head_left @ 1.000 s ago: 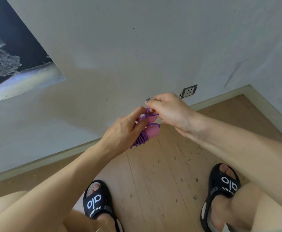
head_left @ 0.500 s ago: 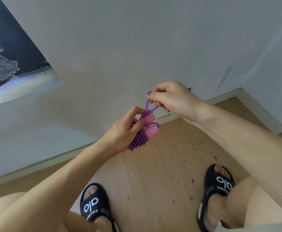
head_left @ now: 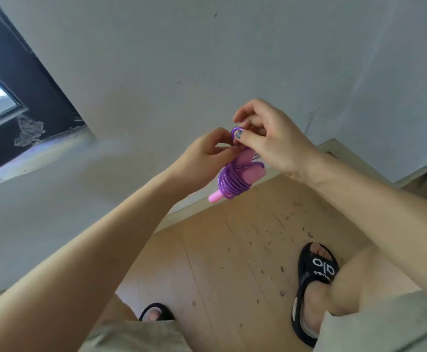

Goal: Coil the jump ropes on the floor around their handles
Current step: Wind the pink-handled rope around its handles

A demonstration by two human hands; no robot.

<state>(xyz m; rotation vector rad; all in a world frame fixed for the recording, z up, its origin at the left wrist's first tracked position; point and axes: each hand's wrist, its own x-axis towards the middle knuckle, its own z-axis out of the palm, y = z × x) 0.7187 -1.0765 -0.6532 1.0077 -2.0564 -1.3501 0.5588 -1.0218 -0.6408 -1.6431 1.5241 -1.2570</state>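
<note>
A person's left hand grips pink handles wound in purple jump rope; the right hand pinches its end loop above a wooden floor.

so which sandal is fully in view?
The right sandal, black with white lettering on the strap, flat on the wood floor. Only the toe end of the left sandal shows; the rest is behind the shorts.

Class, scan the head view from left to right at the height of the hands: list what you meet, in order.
Dark window frame → left hand → purple rope coiled round the pink handles → right hand → wall corner.
</note>
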